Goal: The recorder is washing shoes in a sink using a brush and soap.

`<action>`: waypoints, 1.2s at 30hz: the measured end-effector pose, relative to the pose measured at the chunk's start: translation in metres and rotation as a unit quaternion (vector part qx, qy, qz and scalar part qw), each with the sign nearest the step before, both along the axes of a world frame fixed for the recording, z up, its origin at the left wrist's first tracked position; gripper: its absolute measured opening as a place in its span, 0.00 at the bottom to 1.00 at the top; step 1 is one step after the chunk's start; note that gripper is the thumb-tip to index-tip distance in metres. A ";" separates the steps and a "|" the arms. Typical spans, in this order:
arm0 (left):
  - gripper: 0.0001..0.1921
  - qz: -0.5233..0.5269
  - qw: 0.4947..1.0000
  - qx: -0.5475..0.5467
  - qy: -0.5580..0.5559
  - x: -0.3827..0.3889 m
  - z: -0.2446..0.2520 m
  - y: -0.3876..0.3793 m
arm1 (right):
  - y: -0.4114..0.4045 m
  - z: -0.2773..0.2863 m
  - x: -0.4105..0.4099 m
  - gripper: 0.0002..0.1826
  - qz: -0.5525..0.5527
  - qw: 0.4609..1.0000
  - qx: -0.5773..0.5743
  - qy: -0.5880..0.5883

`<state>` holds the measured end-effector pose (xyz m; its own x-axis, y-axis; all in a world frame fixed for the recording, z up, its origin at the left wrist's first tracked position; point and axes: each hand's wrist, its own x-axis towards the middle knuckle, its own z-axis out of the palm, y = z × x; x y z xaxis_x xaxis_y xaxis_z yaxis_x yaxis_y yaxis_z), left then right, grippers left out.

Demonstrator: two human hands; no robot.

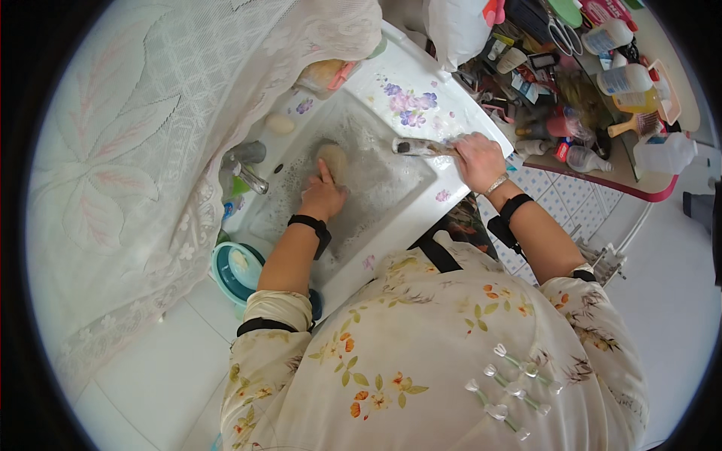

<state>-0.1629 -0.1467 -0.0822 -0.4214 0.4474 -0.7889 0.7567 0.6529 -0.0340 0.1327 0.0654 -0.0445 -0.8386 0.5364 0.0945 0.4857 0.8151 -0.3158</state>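
Observation:
A white washbasin with printed flowers (379, 239) holds cloudy, sudsy water. In it, my left hand (322, 194) grips the near end of a beige oval object (331, 159), the index finger laid along its top. The water partly hides both, and the object's exact kind is unclear. My right hand (479, 160) closes over one end of a worn, pale handled tool (420, 147) at the basin's right rim. Its other end juts out over the water and has a dark spot; what kind of tool it is, I cannot tell.
A metal faucet (254, 179) and an oval soap bar (280, 123) are at the left ledge, beside a lace curtain (141, 124). A teal bucket (221, 282) stands below. Bottles (626, 79), scissors (558, 36) and a hairbrush (632, 125) crowd the right shelf.

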 end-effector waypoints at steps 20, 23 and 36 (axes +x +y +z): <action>0.46 0.064 0.977 0.204 0.020 0.002 0.059 -0.038 | 0.008 -0.008 0.001 0.10 -0.017 0.990 -0.085 0.113; 0.46 0.065 0.954 0.289 0.049 0.010 0.099 -0.070 | 0.012 -0.015 -0.008 0.11 -0.144 0.974 -0.069 0.158; 0.44 0.060 0.932 0.344 0.096 0.024 0.158 -0.122 | -0.043 -0.029 -0.153 0.14 0.010 0.957 -0.261 0.128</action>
<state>-0.1389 -0.2683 0.0755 -0.6050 0.7601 -0.2372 0.6997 0.6497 0.2973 -0.0205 0.0229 -0.0731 -0.8350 0.5498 0.0215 0.3239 0.5227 -0.7886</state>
